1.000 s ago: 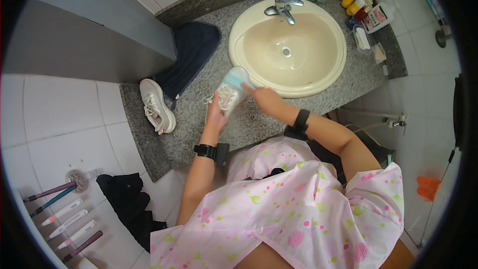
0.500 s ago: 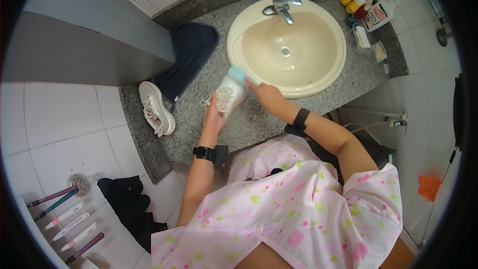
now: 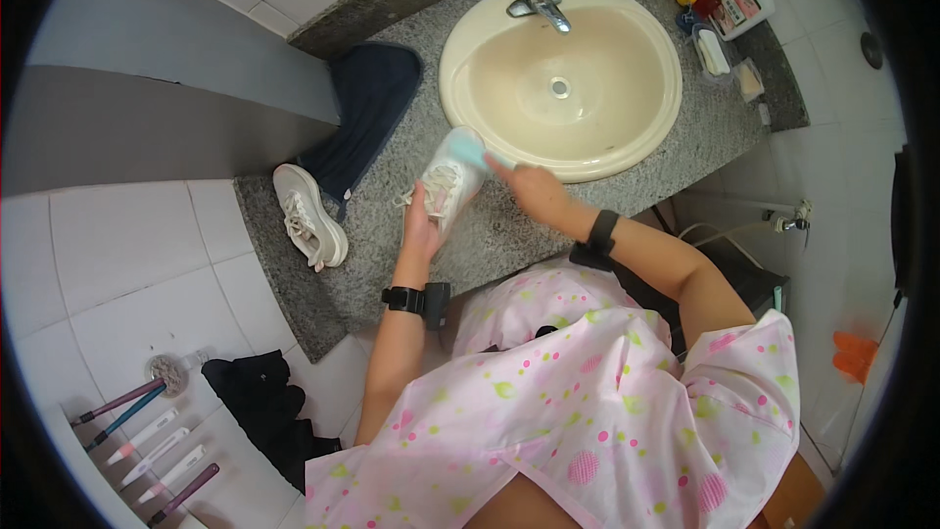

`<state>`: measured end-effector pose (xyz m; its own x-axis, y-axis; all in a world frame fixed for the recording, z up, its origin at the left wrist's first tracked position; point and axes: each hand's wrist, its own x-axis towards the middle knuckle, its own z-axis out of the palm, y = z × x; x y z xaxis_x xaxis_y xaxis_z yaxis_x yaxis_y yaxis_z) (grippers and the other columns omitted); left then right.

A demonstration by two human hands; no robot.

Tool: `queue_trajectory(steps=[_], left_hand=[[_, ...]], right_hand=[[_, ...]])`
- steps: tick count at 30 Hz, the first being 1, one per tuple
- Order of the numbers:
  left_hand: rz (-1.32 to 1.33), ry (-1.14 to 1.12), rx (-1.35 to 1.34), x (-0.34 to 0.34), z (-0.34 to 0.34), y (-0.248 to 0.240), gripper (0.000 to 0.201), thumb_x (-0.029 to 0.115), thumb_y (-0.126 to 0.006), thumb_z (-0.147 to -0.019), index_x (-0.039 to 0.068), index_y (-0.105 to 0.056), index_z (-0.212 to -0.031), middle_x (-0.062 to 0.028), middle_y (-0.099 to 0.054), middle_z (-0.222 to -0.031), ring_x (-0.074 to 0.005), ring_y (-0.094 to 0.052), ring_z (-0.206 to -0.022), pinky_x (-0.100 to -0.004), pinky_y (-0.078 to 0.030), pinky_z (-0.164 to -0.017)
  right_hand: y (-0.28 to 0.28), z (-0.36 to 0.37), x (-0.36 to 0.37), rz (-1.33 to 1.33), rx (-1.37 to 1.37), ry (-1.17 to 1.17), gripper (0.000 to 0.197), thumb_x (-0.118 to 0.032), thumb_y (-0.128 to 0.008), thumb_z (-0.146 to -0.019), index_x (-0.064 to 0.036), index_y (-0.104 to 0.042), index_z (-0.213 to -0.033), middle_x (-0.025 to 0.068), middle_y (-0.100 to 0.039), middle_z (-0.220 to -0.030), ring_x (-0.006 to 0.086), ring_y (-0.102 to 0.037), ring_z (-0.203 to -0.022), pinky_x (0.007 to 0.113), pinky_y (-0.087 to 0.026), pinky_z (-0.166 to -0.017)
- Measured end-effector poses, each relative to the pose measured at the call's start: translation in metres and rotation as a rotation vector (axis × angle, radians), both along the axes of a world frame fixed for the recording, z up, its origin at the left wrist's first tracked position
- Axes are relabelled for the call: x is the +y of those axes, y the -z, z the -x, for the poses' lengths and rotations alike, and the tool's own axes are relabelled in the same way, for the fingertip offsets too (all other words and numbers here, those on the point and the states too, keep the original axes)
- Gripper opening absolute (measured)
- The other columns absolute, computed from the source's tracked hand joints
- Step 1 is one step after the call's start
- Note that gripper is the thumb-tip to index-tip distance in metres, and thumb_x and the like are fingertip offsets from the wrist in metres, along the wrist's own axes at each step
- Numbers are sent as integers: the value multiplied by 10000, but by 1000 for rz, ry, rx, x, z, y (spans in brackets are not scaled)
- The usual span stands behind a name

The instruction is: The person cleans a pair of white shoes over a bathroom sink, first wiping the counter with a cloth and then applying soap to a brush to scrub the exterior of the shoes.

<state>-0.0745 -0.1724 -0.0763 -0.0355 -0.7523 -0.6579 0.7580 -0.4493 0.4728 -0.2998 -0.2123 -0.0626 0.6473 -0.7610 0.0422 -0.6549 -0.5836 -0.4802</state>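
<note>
Head view, near to far: pink-printed garment [image 3: 578,411]; left hand [image 3: 421,230], gripping a white laced shoe [image 3: 443,188] by its side, just short of the basin; right hand [image 3: 536,193], fingers narrowed on a pale blue brush-like tool [image 3: 466,149], blurred, shifted back from toe tip onto toe top, apparently a short rubbing stroke; cream basin [image 3: 597,168]; chrome faucet [image 3: 548,12].

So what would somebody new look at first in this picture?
Probably the pink-spotted clothes, filling the lower middle. Next might be the white shoe in the left hand, near the middle, with a blurry pale blue thing, held in the right hand's fingers, at its toe. The big cream sink also stands out, top middle, just beyond the shoe.
</note>
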Motion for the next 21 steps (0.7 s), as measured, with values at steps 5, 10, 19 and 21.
queue_trajectory(steps=[5,10,19,21], left_hand=[[10,16,-18,-2,2,-5,579,399,-402,-1001,-34,-338,-1379,-169,-421,-1386,-282,-456,-1245,-389,-403,-1045],[6,5,-47,-2,2,-6,578,393,-399,-1003,-42,-335,-1378,-168,-418,-1389,-282,-442,-1261,-396,-402,-1048],[36,1,-53,0,-1,-7,587,418,-375,-1003,-37,-353,-1374,-169,-442,-1374,-291,-446,-1258,-409,-380,-1059],[35,-8,-44,-1,-3,-6,580,400,-384,-1005,-41,-342,-1378,-172,-429,-1382,-289,-444,-1259,-406,-384,-1060]], right_hand=[[-10,7,8,-129,64,-21,720,58,-469,-789,-152,-306,-1458,229,-577,-811,382,-598,-672,465,-490,-642],[-11,9,4,-219,59,115,689,38,-471,-802,-165,-332,-1445,220,-583,-796,388,-607,-711,478,-485,-667],[4,23,-3,-268,-93,181,744,48,-479,-788,-220,-307,-1460,194,-588,-804,383,-600,-729,479,-478,-673],[11,22,-3,-304,-53,131,748,49,-477,-789,-228,-302,-1462,191,-587,-809,381,-599,-732,476,-478,-677]])
